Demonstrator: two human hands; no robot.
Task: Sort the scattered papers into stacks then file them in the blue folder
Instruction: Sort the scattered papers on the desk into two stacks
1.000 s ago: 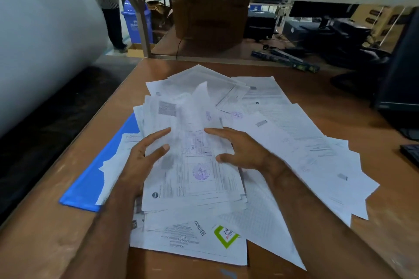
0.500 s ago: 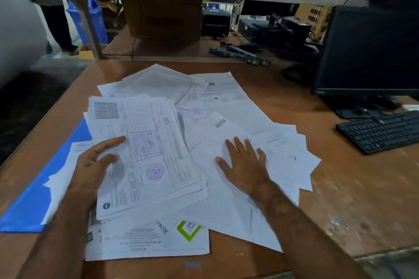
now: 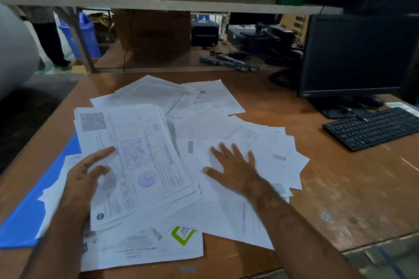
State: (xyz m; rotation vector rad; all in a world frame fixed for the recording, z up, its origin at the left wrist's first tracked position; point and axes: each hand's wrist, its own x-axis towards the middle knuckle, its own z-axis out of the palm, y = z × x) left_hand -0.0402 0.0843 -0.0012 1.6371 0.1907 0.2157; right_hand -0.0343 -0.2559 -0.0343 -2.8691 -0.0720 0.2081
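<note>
White printed papers point(image 3: 210, 95) lie scattered over the brown table point(image 3: 340, 188). A gathered stack of papers point(image 3: 136, 156), its top sheet bearing a QR code and a purple stamp, lies at the left. My left hand point(image 3: 84, 179) holds the stack at its left edge, thumb and forefinger on top, the other fingers hidden beneath. My right hand point(image 3: 233, 170) presses flat with spread fingers on loose white sheets point(image 3: 267, 161) to the right of the stack. The blue folder point(image 3: 27, 217) lies at the left, partly covered by papers.
A black monitor point(image 3: 353, 56) and black keyboard point(image 3: 371, 129) stand at the right. Behind the table, a shelf point(image 3: 158, 0) holds a cardboard box point(image 3: 154, 29) and dark equipment. A person point(image 3: 45, 29) stands by a blue bin point(image 3: 86, 34) at the back left. A large white roll point(image 3: 15, 52) is at the left.
My right hand left the stack and moved right, now flat on the loose sheets. The lifted top sheet has settled flat on the stack. The view has swung to the right.
</note>
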